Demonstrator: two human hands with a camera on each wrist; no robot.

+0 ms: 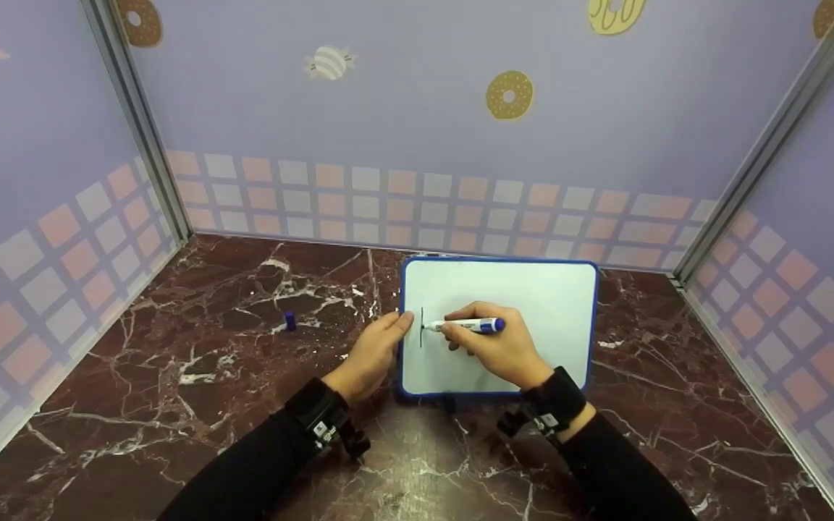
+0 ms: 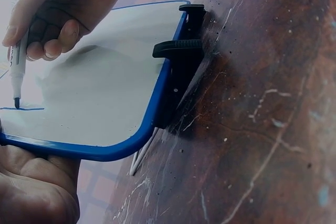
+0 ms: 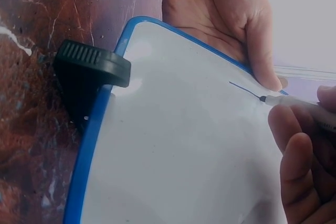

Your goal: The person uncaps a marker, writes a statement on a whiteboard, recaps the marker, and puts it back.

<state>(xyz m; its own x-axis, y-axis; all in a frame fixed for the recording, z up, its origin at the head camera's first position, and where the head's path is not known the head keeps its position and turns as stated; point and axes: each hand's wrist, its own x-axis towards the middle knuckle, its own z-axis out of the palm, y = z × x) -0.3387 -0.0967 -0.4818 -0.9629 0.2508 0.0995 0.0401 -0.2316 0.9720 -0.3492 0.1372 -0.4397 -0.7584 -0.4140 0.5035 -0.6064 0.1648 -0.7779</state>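
Marker (image 1: 471,325): in play, white barrel and blue back end, pinched in the right hand (image 1: 507,344), tip aimed left and touching the whiteboard (image 1: 533,289).
Right hand fingers: closed up on the barrel, pen-style, thumb and forefinger well forward, the rest curled beneath.
Line (image 1: 421,340): thin, dark blue, running up and down the drawing surface close to the left rim, with the tip right on it in the left wrist view.
Left hand (image 1: 373,354): clamped on the left rim, thumb at the front edge, fingers mostly hidden behind, exact spread impossible to tell.
Whiteboard position: right of centre on the tabletop (image 1: 207,325), near the back wall (image 1: 424,108), blue-rimmed and round-cornered, tilted, with black clips (image 2: 178,49) along the lower edge.
Blue cap (image 1: 289,321): out on the left, well apart from the whiteboard, on the dark red, white-veined tabletop.
Wrists: wrapped in black bands (image 1: 562,396), with black sleeves (image 1: 250,463) behind.
Surroundings: lilac on three sides, printed with doughnuts (image 1: 510,95) and sweets (image 1: 330,63), pink and pale squares (image 1: 402,181) lower down, grey posts (image 1: 750,159) at the corners.
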